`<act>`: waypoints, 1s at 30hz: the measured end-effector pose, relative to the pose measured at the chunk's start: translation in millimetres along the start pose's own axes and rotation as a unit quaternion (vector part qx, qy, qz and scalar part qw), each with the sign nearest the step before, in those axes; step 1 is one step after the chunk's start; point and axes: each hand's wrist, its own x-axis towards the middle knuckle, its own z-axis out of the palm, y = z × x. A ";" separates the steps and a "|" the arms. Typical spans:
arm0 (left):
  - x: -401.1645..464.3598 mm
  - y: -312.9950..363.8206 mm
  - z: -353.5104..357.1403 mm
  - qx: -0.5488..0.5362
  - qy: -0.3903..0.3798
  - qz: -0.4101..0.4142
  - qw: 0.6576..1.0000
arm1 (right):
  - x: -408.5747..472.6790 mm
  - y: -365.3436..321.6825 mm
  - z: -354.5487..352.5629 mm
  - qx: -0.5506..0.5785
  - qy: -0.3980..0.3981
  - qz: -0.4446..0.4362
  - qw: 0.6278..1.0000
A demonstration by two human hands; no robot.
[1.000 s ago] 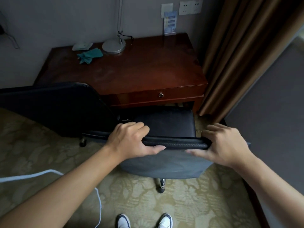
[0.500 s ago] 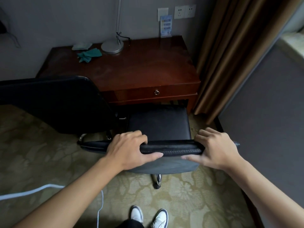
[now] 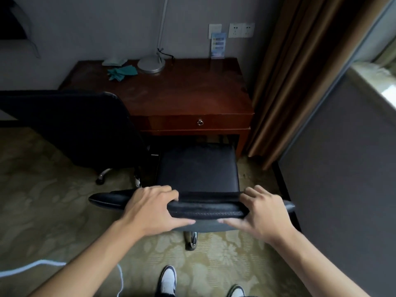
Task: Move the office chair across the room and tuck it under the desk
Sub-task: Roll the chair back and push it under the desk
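Both hands grip the padded top edge of the black leather office chair [image 3: 199, 168]: the left hand [image 3: 150, 211] and right hand [image 3: 260, 213] each curl fingers over the rim with thumbs underneath. The seat's front edge sits just under the front lip of the dark red wooden desk [image 3: 182, 93], close by the desk's right leg. A second black chair [image 3: 70, 127] crowds the left side. The brown curtain [image 3: 300, 71] and grey wall panel [image 3: 342, 157] close in on the right; patterned carpet [image 3: 53, 211] lies open to the left.
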 end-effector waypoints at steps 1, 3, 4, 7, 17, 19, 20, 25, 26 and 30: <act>-3.2 3.2 1.1 0.010 0.011 -0.001 1.000 | -4.7 0.2 0.7 0.000 0.000 0.001 1.000; -7.3 18.7 1.9 0.016 0.021 -0.022 0.999 | -10.9 8.9 -4.0 0.011 -0.012 -0.002 1.000; -8.2 24.3 2.4 0.012 0.025 -0.031 0.999 | -11.4 13.0 -5.9 0.013 -0.007 -0.003 1.000; -4.7 39.5 -0.1 0.010 0.013 -0.058 0.998 | -8.2 25.4 -11.0 0.007 -0.014 -0.017 1.000; 77.3 31.8 2.4 0.010 0.072 -0.048 0.996 | 76.3 87.8 -5.2 -0.007 0.014 -0.084 0.996; 85.8 29.7 4.9 0.012 0.086 -0.036 0.996 | 83.8 95.5 0.0 -0.006 0.033 -0.095 0.995; 93.1 26.6 4.5 0.015 0.095 -0.031 0.995 | 90.8 99.4 3.5 -0.003 0.041 -0.098 0.994; 134.9 3.6 1.4 0.028 0.108 -0.014 0.994 | 131.5 111.1 18.5 0.001 0.061 -0.098 0.993; 146.0 -4.7 1.2 0.031 0.110 -0.014 0.993 | 144.5 113.2 22.6 -0.001 0.067 -0.097 0.993; 187.7 -33.9 2.3 0.039 0.118 -0.007 0.992 | 192.1 123.6 36.2 -0.002 0.074 -0.099 0.992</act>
